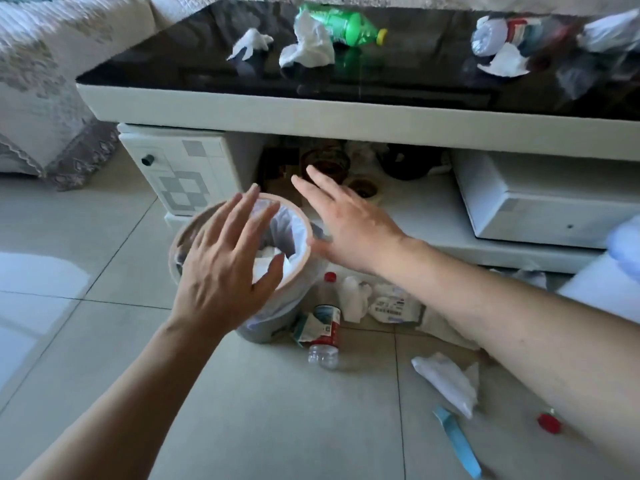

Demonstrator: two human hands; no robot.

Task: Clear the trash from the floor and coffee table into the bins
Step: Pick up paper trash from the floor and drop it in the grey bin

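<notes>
Head view looks down on both my hands over a lined bin (294, 258) on the tiled floor (86, 341). My left hand (225, 271) hovers above the bin's mouth, its grip released, fingers spread and holding nothing. My right hand (349, 223) reaches in from the right, just past the bin's far right rim, its grip also released with fingers straight. White crumpled paper sits inside the bin's liner, directly under my left fingers.

On the floor just right of the bin lie a crushed clear bottle with a red label (323, 336), a small white bottle (353, 299) and a printed packet (391, 308), all below my right forearm. Nearer and further right lie a crumpled tissue (446, 382), a blue strip (459, 445) and a red cap (549, 423).

On the black tabletop (415, 84), well beyond both hands, rest a green bottle (346, 27), a white tissue (251, 43) at the left, a larger tissue (308, 46) against the green bottle, and a clear bottle (512, 34) with more tissue at the far right.
</notes>
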